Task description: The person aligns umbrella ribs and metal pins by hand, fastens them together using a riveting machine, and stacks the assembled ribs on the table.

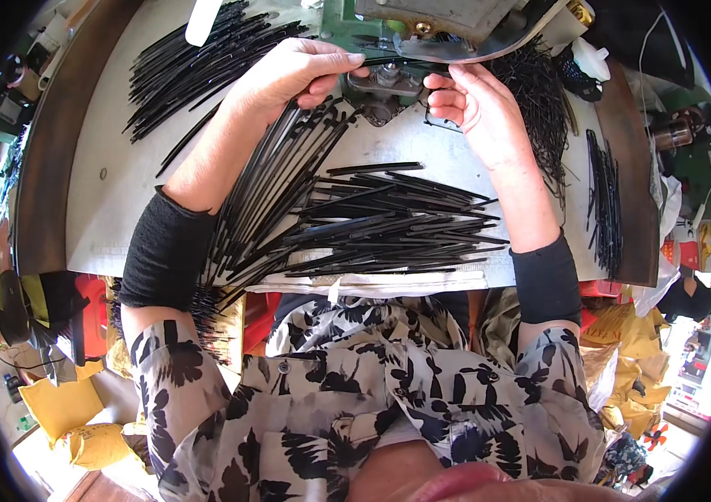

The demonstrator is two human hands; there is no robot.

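Note:
A thin black strip (401, 61) stretches level between my two hands, just in front of the green machine (338, 29). My left hand (309, 69) pinches its left end between thumb and curled fingers. At the other end my right hand (479, 105) has thumb and forefinger closed on the strip, with the other fingers curled in. Directly below the strip is the machine's small metal fitting (386, 79); I cannot tell whether they touch. Under my left wrist a fanned bundle of black strips (276, 180) lies on the table, beside a nearer pile of strips (397, 222).
Another heap of black strips (196, 63) lies at the far left of the pale metal table (108, 217). Tangled thin black pieces (539, 109) hang at the right, near a small strip bundle (603, 201). The machine's metal head (447, 25) overhangs my hands. Yellow sacks (627, 351) stand on the floor.

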